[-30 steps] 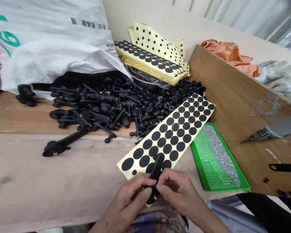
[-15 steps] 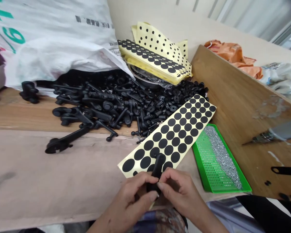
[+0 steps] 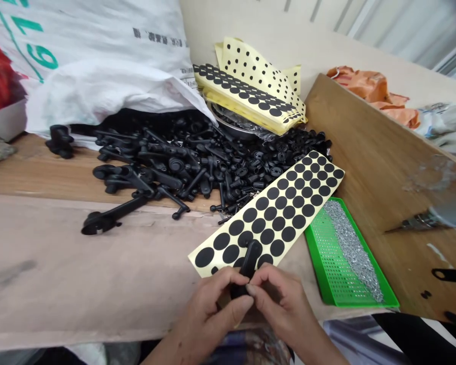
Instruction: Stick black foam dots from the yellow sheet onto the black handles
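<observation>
A black plastic crank handle [image 3: 252, 257] points away from me, its small knobbed end over the sticker sheet. My left hand [image 3: 215, 306] is closed around its near end, thumb and fingers on the left side. My right hand [image 3: 285, 304] is pinched against the handle's right edge, thumb and forefinger touching it; anything tiny between those fingertips is hidden. Under the handle lies a pale yellow sheet of round black stickers [image 3: 294, 187]. Beyond it spreads a heap of similar black plastic parts [image 3: 163, 162].
A green tray [image 3: 329, 296] of small silvery pieces stands at right, beside a slanted wooden board [image 3: 359, 152] and a pointed power tool [image 3: 421, 221]. More sticker sheets [image 3: 251, 96] lean at the back. A white sack [image 3: 110, 45] lies behind the heap; one loose handle [image 3: 110, 215] sits left.
The whole view has shifted slightly, so things appear a little further right. Both hands stay on the crank handle, with only small finger movement.
</observation>
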A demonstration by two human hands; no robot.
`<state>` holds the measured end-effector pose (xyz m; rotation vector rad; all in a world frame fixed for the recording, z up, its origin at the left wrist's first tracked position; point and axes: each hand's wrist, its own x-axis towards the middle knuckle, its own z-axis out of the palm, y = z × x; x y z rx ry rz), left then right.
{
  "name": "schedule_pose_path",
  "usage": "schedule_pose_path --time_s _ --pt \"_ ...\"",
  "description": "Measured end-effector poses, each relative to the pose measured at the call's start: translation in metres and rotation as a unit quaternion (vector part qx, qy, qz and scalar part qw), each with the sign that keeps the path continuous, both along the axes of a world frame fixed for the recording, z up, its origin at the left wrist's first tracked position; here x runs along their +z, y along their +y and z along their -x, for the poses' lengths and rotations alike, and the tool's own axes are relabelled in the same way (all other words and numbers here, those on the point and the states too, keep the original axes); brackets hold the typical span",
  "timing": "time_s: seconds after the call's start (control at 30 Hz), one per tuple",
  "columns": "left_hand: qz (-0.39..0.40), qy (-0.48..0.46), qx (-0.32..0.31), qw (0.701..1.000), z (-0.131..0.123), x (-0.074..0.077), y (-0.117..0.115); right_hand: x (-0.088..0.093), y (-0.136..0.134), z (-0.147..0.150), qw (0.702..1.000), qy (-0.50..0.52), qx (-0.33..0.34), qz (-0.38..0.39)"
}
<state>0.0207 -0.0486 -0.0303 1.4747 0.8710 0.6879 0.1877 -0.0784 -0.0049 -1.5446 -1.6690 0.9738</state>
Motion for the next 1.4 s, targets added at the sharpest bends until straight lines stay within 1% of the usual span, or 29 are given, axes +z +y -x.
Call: schedule_pose_path --time_s 0.13,0.23,0.27,0.33,0.43,0.5,0.57,0.63,0.7,0.77,0.83,0.97,1.03,1.2,1.3,1.4 --pt "0.07 -0.054 -0.003 0.996 -0.001 -0.006 0.003 0.009 -0.003 0.002 0.998 -0.048 0.018 -0.029" --pt "0.099 -0.076 0.011 0.992 -0.001 -0.009 0.004 0.013 -0.002 0.001 0.999 -0.036 0.017 -0.028" --pt "0.105 -0.082 0.014 0.991 0.0 -0.009 0.004 0.013 -0.002 0.0 1.0 -0.009 0.016 -0.013" --pt "0.108 -0.1 0.021 0.989 0.003 -0.007 0.005 0.012 -0.001 -0.005 0.996 0.081 0.011 0.036" --pt "0.11 -0.121 0.049 0.985 0.008 0.0 0.004 0.007 -0.001 -0.016 0.97 0.222 -0.035 0.089" --pt "0.108 -0.129 0.064 0.984 0.01 0.004 0.004 0.005 -0.003 -0.021 0.962 0.249 -0.058 0.092" --pt "0.095 -0.145 0.065 0.983 0.009 0.005 0.003 0.004 -0.004 -0.021 0.972 0.214 -0.041 0.086" --pt "0.088 -0.166 0.067 0.98 0.007 0.004 0.001 0.004 -0.006 -0.015 0.985 0.159 0.0 0.07" --pt "0.1 -0.185 0.091 0.973 0.004 0.002 -0.001 0.003 -0.006 -0.007 0.992 0.118 0.029 0.043" --pt "0.114 -0.199 0.118 0.966 0.0 0.001 -0.004 0.003 -0.006 0.0 0.995 0.087 0.036 0.018" --pt "0.119 -0.207 0.131 0.962 -0.002 0.001 -0.005 0.003 -0.005 0.004 0.998 0.061 0.035 0.0" --pt "0.114 -0.204 0.128 0.964 -0.005 0.005 -0.006 0.005 -0.004 0.006 0.998 0.044 0.05 -0.018" --pt "0.109 -0.198 0.125 0.966 -0.005 0.006 -0.006 0.006 -0.003 0.007 0.997 0.019 0.062 -0.032" --pt "0.103 -0.133 0.163 0.972 -0.004 0.002 -0.008 0.007 -0.004 0.013 0.991 -0.082 0.058 -0.084" --pt "0.076 -0.112 0.158 0.978 -0.002 -0.002 -0.011 0.006 -0.001 0.015 0.99 -0.088 0.052 -0.095" --pt "0.061 -0.11 0.159 0.979 -0.002 -0.003 -0.014 0.004 0.002 0.014 0.996 -0.041 0.047 -0.068"
